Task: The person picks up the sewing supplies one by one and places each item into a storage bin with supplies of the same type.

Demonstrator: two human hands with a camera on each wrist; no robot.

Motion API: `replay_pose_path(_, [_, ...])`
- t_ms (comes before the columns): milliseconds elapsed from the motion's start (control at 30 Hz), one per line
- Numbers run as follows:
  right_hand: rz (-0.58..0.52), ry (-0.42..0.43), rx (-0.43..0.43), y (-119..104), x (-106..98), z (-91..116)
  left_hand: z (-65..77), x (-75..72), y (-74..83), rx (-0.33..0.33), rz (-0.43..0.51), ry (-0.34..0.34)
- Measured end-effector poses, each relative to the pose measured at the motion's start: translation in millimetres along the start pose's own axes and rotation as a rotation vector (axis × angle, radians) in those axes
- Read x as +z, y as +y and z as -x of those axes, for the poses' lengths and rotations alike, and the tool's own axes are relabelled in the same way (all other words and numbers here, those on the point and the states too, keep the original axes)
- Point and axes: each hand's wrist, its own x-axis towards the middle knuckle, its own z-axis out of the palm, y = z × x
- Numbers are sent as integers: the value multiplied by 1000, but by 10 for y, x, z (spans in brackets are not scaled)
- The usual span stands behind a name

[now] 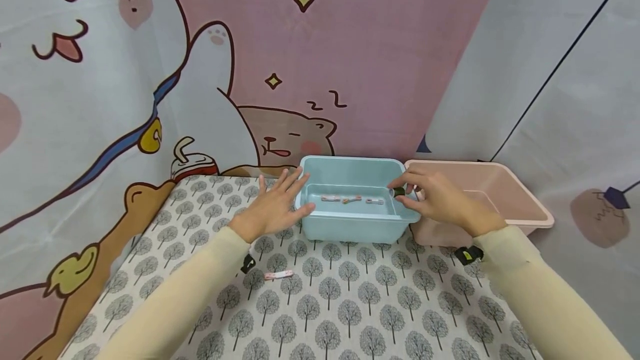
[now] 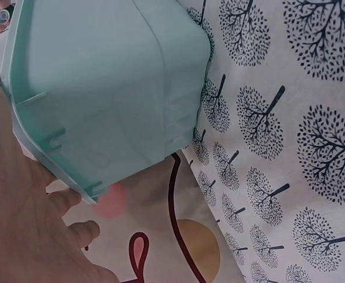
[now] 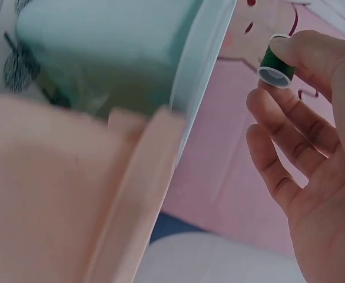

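Observation:
My right hand (image 1: 442,200) pinches a small spool of dark green thread (image 1: 398,191) between thumb and fingers, above the right end of a light blue bin (image 1: 352,230). The right wrist view shows the white-rimmed end of the spool (image 3: 277,62), with the other fingers spread below it. At the bin's left end, my left hand (image 1: 272,207) has its fingers spread and extended along the rim. In the left wrist view that hand (image 2: 25,212) lies against the bin's rim (image 2: 49,165). Three slim small items (image 1: 352,199), their kind unclear, lie on the bin floor.
A pink bin (image 1: 525,199) stands against the blue one's right side. On the tree-print cloth (image 1: 330,293), in front of the bins, lies a slim pink-and-white item (image 1: 278,275). A cartoon-printed curtain (image 1: 380,60) hangs behind.

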Motion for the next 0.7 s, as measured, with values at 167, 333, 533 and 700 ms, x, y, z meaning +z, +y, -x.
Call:
replay_pose_path(167, [-4,-30,101,142,-131,43,-6,6,-13,-3,0,-5])
replay_pose_path(333, [12,-42,192,287,-228,67,7,1,-9,-6,3,-8])
replay_pose_path(533, [20,-19,186,475,-304,83,-2,4,-10,-1,2,-16])
replay_pose_path(700, [58,-18,216,623,-356,107,-8,2,-7,-1,-9,-16])
